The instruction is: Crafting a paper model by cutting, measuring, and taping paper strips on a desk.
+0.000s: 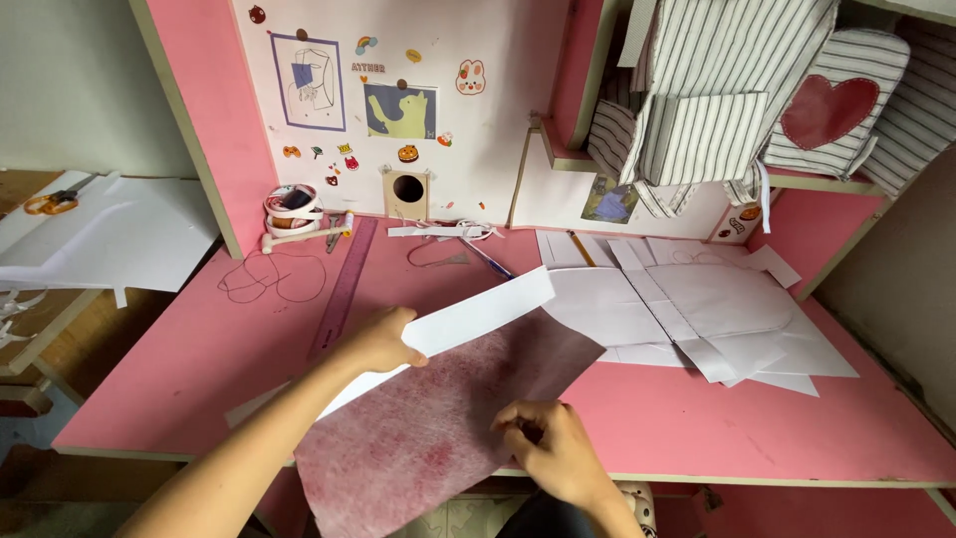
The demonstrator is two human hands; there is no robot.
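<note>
My left hand point(383, 342) grips the near end of a long white paper strip point(478, 314) that slants up to the right across a pink desk point(697, 418). Under the strip lies a sheet of mottled pinkish-red thin fabric point(438, 428) that overhangs the desk's front edge. My right hand point(553, 448) rests on the fabric's lower right part, fingers curled and pinching at its surface.
White paper pattern pieces point(687, 314) cover the desk's right half. A pink ruler point(344, 289), a loop of thin cord point(269, 277), tape rolls point(291, 207), a pencil point(581, 249) and a pen point(488, 261) lie behind. Striped fabric items point(727, 90) fill the shelf. Orange-handled scissors point(50, 202) lie on the left side table.
</note>
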